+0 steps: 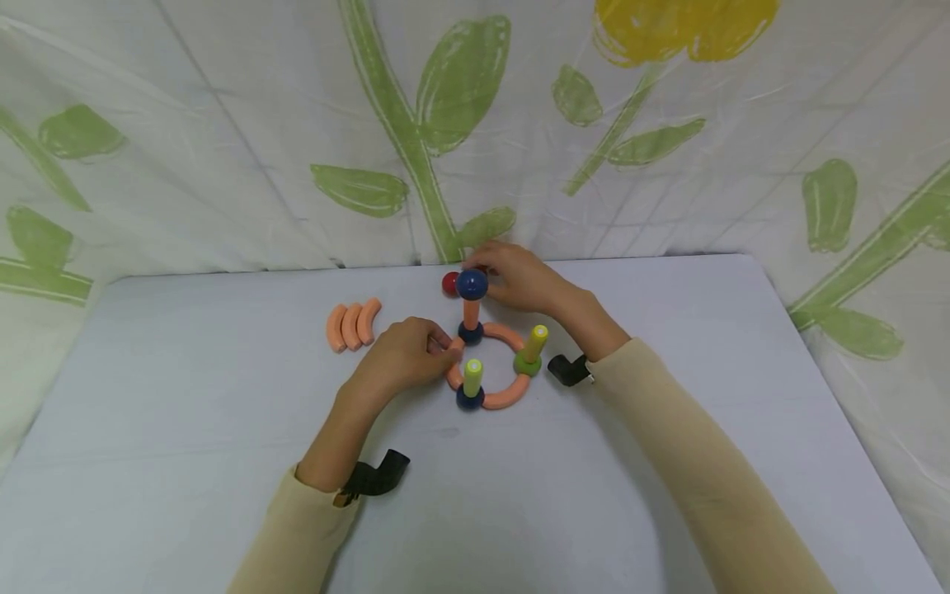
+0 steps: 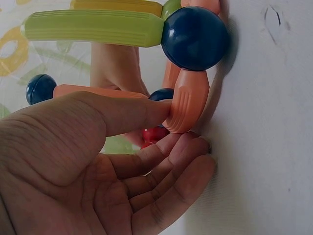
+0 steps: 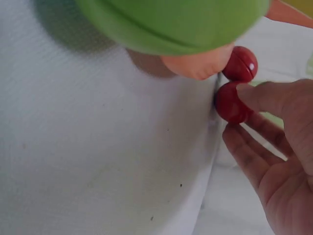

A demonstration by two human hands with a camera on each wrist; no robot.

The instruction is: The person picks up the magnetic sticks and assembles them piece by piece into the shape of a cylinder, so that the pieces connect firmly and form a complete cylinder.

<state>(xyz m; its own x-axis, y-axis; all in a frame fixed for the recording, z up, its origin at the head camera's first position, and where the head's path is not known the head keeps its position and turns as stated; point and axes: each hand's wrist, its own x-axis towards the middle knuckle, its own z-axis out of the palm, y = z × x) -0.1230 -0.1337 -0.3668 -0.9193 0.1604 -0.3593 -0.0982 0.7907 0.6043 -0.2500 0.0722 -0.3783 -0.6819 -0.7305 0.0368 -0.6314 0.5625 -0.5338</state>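
A ring (image 1: pixel 507 396) of orange curved rods and coloured balls lies on the surface (image 1: pixel 185 396), at the centre of the frame in the head view. Its parts are smooth, with a glossy plastic look. Three balls join its arcs: a back navy ball (image 1: pixel 471 333) at the ring's top, a green ball (image 1: pixel 528 365) at its right and a front navy ball (image 1: pixel 470 400) at its bottom. A straight rod stands on each: an orange upright (image 1: pixel 471 313), capped by a top navy ball (image 1: pixel 472 285); a yellow upright (image 1: pixel 535 342); and a lime upright (image 1: pixel 472 377), whose fine lengthwise ridges show in the left wrist view. A thin seam runs round the green ball in the right wrist view.

The left hand (image 1: pixel 404 355), fingers bent, pinches the ring's grooved left curved rod (image 2: pixel 190 100) against its thumb. The right hand (image 1: pixel 523 276), partly closed, pinches a round red ball (image 3: pixel 230 104) between thumb and fingers, just beyond the ring; a second red ball (image 1: pixel 450 284) sits just beside it.

Three loose curved rods (image 1: pixel 352 327) lie side by side, left of centre. Beige sleeves (image 1: pixel 668 429) enter from the lower left and lower right. Across the top of the frame hangs a creased, pale sheet (image 1: pixel 237 206) with green leaves (image 1: pixel 463 82) and a yellow flower (image 1: pixel 683 29).
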